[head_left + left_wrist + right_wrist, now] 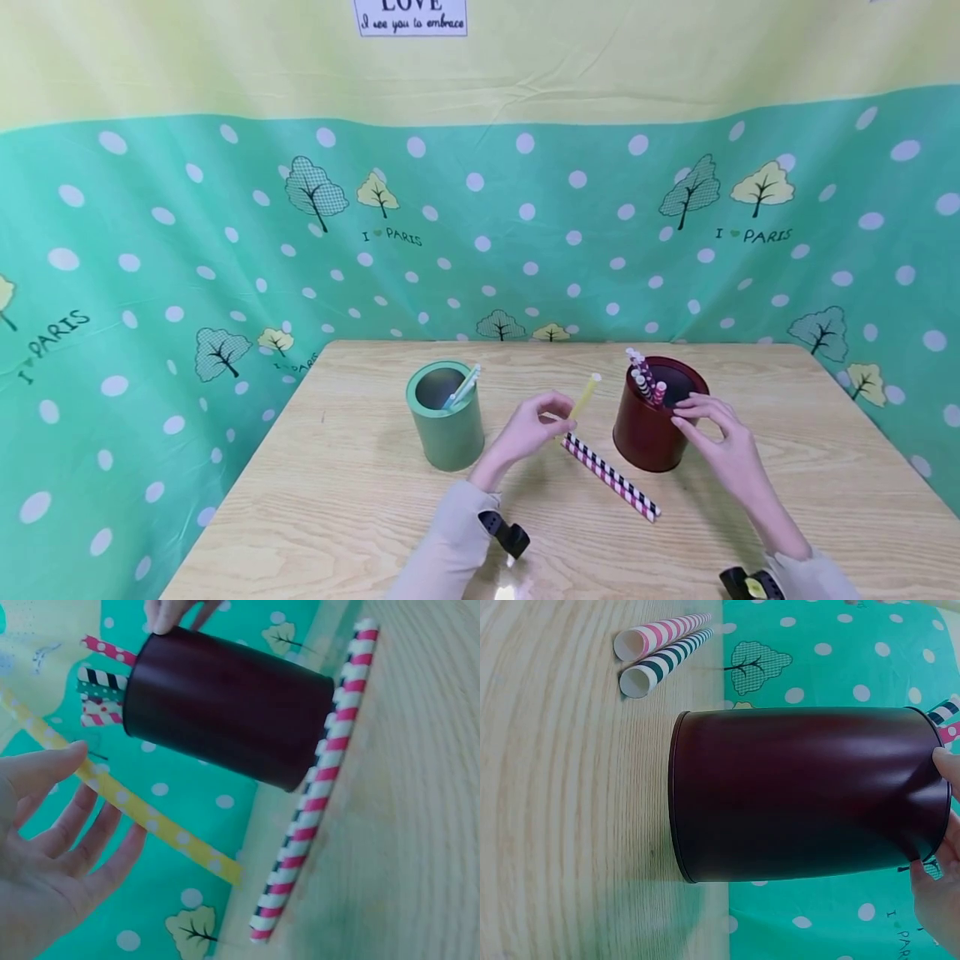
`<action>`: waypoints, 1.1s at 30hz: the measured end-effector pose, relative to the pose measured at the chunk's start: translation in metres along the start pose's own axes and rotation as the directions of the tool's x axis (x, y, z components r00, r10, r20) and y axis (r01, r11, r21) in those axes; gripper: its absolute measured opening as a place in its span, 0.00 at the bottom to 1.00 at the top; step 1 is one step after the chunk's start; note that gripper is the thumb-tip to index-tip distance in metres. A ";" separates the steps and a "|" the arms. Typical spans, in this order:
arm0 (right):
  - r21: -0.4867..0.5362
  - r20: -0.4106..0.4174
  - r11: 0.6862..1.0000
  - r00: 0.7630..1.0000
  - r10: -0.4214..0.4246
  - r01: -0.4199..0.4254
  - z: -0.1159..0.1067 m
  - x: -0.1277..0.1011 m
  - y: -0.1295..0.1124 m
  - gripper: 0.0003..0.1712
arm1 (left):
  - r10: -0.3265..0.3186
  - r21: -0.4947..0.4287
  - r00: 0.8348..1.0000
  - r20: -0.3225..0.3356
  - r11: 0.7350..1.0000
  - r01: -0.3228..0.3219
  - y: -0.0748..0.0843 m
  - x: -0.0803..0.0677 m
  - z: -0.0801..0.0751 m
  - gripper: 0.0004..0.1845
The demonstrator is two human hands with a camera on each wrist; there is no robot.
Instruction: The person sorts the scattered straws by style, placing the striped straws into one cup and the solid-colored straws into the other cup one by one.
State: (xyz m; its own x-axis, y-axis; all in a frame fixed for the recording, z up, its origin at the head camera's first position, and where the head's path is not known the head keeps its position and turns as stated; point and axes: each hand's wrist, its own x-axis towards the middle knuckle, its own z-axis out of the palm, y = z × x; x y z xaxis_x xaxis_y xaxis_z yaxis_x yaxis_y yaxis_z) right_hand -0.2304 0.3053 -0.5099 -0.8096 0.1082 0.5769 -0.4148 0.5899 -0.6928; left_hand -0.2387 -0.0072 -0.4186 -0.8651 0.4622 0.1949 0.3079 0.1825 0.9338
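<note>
My left hand (534,425) pinches a yellow paper straw with white dots (171,834) between thumb and fingers, holding it tilted above the table. At the rim of a dark red can (648,435), my right hand (722,442) grips the edge with thumb and fingers. Several patterned paper straws (643,382) lean inside that can at its left side. On the table between the hands lie a black-striped straw (667,661) and a pink-striped straw (662,634), side by side and slanting.
Left of my left hand stands a green can (452,437) with a few pale blue-green straws (467,385) leaning on its right rim. Both cans rest on a wooden table (322,500). Behind it hangs a green and yellow curtain (450,208).
</note>
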 end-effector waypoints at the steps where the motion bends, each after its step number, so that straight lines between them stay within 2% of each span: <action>1: -0.002 0.002 1.000 1.000 0.002 -0.002 0.000 0.000 0.000 0.09 | -0.003 -0.006 1.000 -0.010 1.000 0.003 0.000 0.002 0.000 0.11; 8: -0.009 0.004 1.000 1.000 0.010 -0.010 -0.002 -0.001 0.000 0.09 | 0.003 -0.051 0.998 -0.062 0.999 -0.006 0.017 0.006 0.001 0.13; 16: -0.006 0.007 1.000 1.000 0.007 -0.007 -0.002 -0.002 -0.001 0.09 | 0.034 -0.074 0.996 -0.085 0.996 -0.041 0.057 0.000 -0.001 0.13; 33: -0.009 -0.002 1.000 1.000 -0.004 0.004 0.000 0.000 -0.002 0.10 | 0.113 -0.099 0.982 -0.153 0.987 -0.129 0.091 0.013 -0.005 0.13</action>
State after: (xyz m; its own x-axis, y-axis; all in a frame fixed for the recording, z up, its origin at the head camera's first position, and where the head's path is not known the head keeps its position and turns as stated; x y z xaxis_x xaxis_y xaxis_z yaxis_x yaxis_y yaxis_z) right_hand -0.2300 0.3048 -0.5084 -0.8070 0.1071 0.5808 -0.4148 0.5973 -0.6865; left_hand -0.2242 0.0115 -0.3295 -0.8751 0.3419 0.3425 0.3761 0.0348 0.9259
